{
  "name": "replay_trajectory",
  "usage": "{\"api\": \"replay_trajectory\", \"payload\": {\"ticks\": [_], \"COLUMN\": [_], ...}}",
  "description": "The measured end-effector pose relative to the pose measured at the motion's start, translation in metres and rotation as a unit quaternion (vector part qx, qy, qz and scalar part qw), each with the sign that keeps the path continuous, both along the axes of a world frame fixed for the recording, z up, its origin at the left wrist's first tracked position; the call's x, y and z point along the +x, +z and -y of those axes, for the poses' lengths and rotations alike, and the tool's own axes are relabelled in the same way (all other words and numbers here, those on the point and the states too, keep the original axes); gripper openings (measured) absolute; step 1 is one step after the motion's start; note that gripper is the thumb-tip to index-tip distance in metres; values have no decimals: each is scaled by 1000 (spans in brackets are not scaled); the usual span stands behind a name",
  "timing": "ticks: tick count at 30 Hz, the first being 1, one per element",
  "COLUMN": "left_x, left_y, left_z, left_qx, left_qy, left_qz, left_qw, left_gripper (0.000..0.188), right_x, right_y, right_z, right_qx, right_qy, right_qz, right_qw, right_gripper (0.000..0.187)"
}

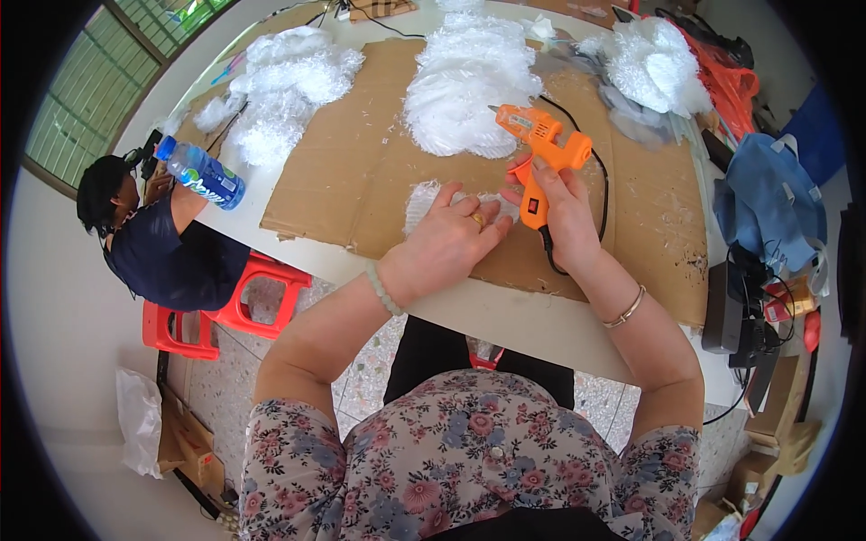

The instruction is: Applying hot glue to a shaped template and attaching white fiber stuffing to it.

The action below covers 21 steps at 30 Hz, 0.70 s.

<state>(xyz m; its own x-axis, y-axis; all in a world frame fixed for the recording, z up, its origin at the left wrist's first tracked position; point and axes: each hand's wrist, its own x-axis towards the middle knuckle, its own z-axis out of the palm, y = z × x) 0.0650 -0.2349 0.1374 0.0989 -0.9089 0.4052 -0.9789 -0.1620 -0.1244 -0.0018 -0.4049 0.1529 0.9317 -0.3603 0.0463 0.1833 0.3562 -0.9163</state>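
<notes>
My right hand is wrapped round the handle of an orange hot glue gun. Its nozzle points up and to the left, and a black cord runs from the base of the handle. At the near edge of a cardboard sheet, my left hand bends its fingers over a small white fluffy piece. Part of that piece is hidden under the fingers. Just beyond both hands lies a tall heap of white fluffy pieces, close to the gun's tip.
More white fluffy heaps lie at the far left and far right. A blue-capped bottle stands at the left table edge, beside a seated person. Red stools stand below. A blue cloth bag and cables crowd the right.
</notes>
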Motion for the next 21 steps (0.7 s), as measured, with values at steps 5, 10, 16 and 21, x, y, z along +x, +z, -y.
{"api": "replay_trajectory", "payload": {"ticks": [5,10,16,21], "left_x": [-1,6,40,32], "left_y": [0,23,14,9], "left_z": [-5,-30,-54,-32], "left_qx": [0,-139,-215,-178], "left_qy": [6,64,141,86], "left_qz": [15,-96,-338,-261], "left_qw": [1000,984,905,945], "left_gripper": [29,22,31,32], "right_x": [9,2,2,3], "right_y": [-4,-8,-7,-12], "right_z": [0,2,4,5], "right_qx": [-82,-64,-58,-58], "right_qy": [51,29,40,44], "right_qz": [-60,-32,-34,-33], "right_qw": [994,997,997,997], "right_gripper": [27,27,28,29]}}
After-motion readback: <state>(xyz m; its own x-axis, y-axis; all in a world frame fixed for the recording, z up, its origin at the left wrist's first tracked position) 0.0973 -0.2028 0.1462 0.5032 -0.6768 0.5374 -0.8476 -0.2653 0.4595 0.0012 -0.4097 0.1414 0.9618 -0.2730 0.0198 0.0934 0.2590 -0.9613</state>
